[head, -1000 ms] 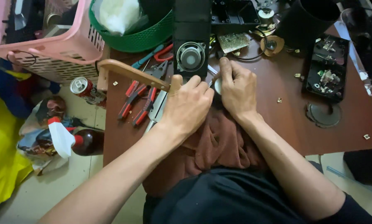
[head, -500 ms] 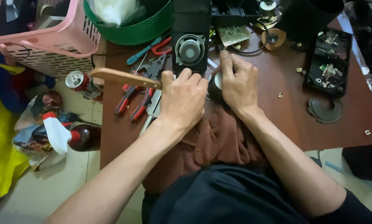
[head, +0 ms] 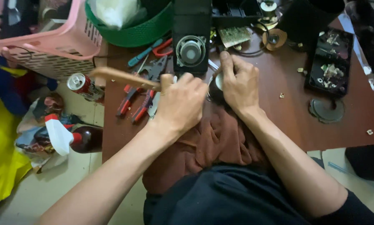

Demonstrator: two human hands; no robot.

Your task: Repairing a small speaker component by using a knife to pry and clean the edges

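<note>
Left hand (head: 182, 102): grip closed in a fist around the wooden handle of a brush (head: 124, 78), whose handle sticks out to the left, blurred; the working end is hidden behind the knuckles. Right hand (head: 239, 83): fingers curled over a small dark round part (head: 215, 88), pressing it down at the near edge of the brown desk (head: 287, 121); only a sliver of the part shows between the two hands. Both hands rest on a brown cloth (head: 212, 141) that hangs from the desk edge towards the person's lap. Just behind the hands stands a black speaker box (head: 190, 41) with a round cone facing up. To its left lie red-handled pliers (head: 137, 98) and a blue-handled tool (head: 144, 52). Farther left, a pink basket (head: 49, 39) and a green basket (head: 132, 35). To the right, a black tray of small parts (head: 330, 62) and a dark round disc (head: 326, 110). On the floor, a drink can (head: 79, 82) and a spray bottle (head: 68, 139).
</note>
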